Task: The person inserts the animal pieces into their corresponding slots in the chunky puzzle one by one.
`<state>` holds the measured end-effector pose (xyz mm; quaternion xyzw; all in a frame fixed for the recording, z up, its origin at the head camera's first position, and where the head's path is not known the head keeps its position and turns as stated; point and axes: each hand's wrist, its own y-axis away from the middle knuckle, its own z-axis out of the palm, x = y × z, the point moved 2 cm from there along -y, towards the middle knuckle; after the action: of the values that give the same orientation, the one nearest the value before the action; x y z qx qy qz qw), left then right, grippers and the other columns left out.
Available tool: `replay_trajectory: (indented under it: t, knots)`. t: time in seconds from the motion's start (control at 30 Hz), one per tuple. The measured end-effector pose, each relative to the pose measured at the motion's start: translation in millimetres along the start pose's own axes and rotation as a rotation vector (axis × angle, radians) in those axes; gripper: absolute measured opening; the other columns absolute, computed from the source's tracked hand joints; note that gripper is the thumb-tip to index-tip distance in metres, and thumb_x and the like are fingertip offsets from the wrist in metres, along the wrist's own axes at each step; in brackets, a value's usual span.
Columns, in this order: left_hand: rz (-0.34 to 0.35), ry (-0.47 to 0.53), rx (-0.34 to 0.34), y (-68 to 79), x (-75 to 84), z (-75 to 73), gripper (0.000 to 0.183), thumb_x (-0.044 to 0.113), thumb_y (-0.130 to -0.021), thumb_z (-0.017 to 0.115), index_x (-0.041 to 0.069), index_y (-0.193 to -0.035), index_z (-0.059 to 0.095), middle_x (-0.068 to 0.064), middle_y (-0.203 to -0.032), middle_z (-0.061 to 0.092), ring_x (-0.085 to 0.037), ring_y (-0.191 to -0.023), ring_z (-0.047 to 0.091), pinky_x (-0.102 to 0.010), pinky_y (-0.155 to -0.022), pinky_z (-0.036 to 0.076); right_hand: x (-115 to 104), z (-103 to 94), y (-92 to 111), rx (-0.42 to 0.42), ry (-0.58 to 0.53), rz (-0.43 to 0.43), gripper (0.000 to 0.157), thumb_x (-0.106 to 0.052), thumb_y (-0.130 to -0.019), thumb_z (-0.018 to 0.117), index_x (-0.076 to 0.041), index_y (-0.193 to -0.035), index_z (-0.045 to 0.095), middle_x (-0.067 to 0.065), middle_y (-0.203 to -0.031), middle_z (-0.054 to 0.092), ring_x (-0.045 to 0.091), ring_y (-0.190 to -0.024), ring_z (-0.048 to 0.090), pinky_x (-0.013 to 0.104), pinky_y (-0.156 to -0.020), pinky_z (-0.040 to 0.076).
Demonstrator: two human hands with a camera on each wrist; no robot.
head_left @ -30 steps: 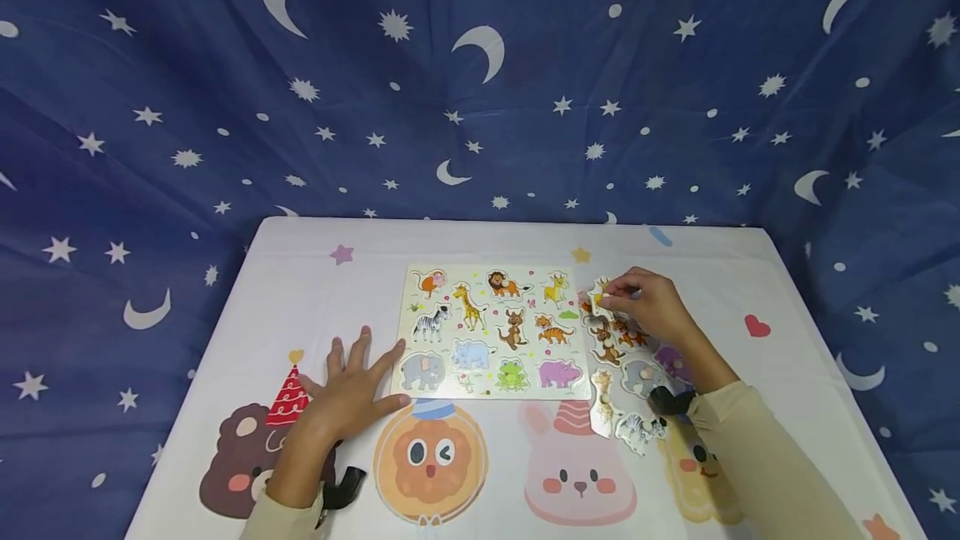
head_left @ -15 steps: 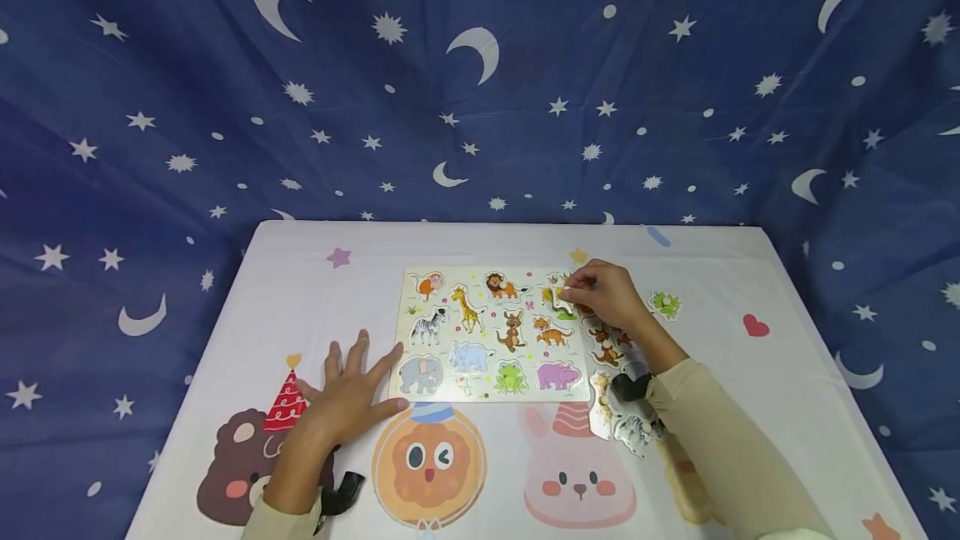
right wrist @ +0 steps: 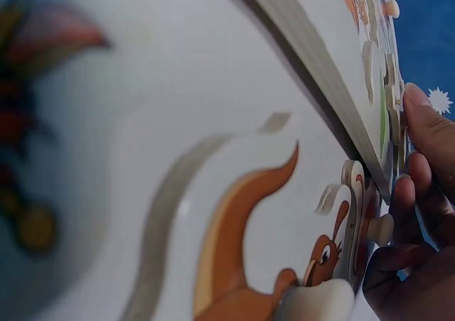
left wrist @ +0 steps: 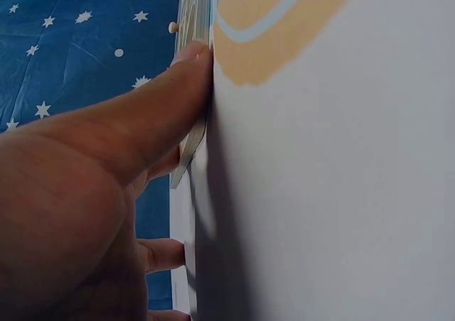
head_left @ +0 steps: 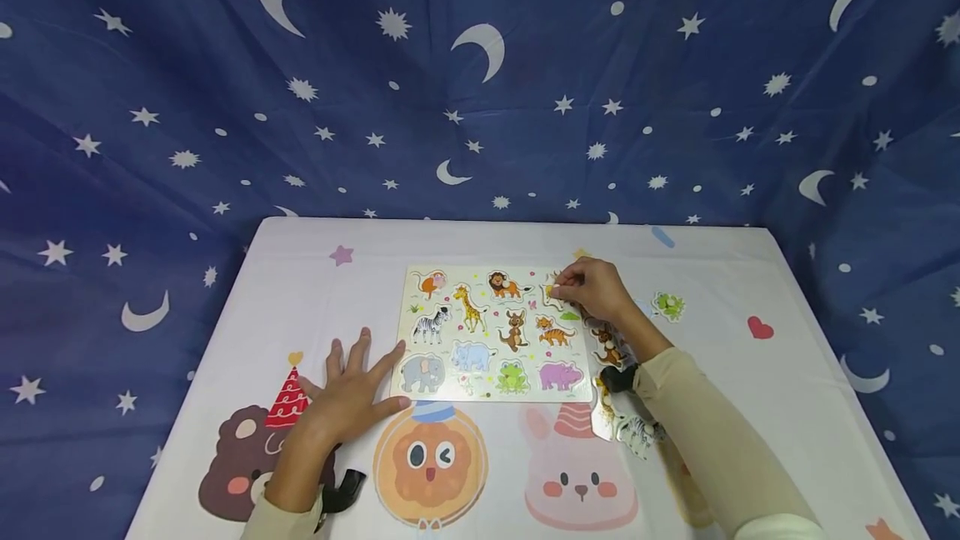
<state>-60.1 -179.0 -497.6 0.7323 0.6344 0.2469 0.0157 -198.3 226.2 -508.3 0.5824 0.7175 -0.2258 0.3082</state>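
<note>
A wooden animal puzzle board (head_left: 480,273) lies flat on the table. My right hand (head_left: 596,290) is over its upper right corner. Thumb and fingers pinch a yellow antelope puzzle piece (head_left: 551,297) at the printed antelope's place; the fingers partly hide it. Whether the piece sits fully in the recess cannot be told. In the right wrist view the fingertips (right wrist: 416,97) meet the piece's edge at the board. My left hand (head_left: 348,398) lies with fingers spread at the board's left side. Its thumb (left wrist: 188,58) touches the board's edge in the left wrist view.
Right of the board lie loose pieces: a kangaroo (head_left: 609,346), a giraffe (head_left: 602,415) and a zebra (head_left: 637,433). Others are hidden under the right arm. A frog piece (head_left: 668,305) lies farther right. A blue star-printed cloth (head_left: 337,107) hangs behind the white table (head_left: 315,298).
My right hand has lifted the antelope piece from the loose pieces and carried it left onto the board's upper right corner. The frog piece has come into view. My left hand stays put.
</note>
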Motion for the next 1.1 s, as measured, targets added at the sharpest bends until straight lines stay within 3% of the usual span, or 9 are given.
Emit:
replay_trajectory:
  t: [0.27, 1.1]
  knots:
    - [-0.002, 0.001, -0.005, -0.2, 1.7, 0.8, 0.086, 0.057, -0.084, 0.076, 0.035, -0.158, 0.038, -0.026, -0.17, 0.009, -0.068, -0.148, -0.001, -0.097, -0.087, -0.004, 2.5, -0.1, -0.4, -0.022, -0.019, 0.046, 0.018, -0.025, -0.087, 0.083, -0.009, -0.094, 0.077, 0.007, -0.089, 0.065, 0.018, -0.071, 0.059, 0.031, -0.059, 0.051]
    - [0.009, 0.005, 0.009, -1.3, -1.5, 2.1, 0.085, 0.058, -0.084, 0.075, 0.035, -0.158, 0.038, -0.026, -0.17, 0.009, -0.068, -0.147, -0.001, -0.097, -0.086, -0.004, -2.6, 0.5, -3.1, -0.02, 0.035, 0.014, 0.015, -0.022, -0.087, 0.082, -0.01, -0.093, 0.076, 0.006, -0.086, 0.066, 0.017, -0.069, 0.057, 0.031, -0.061, 0.049]
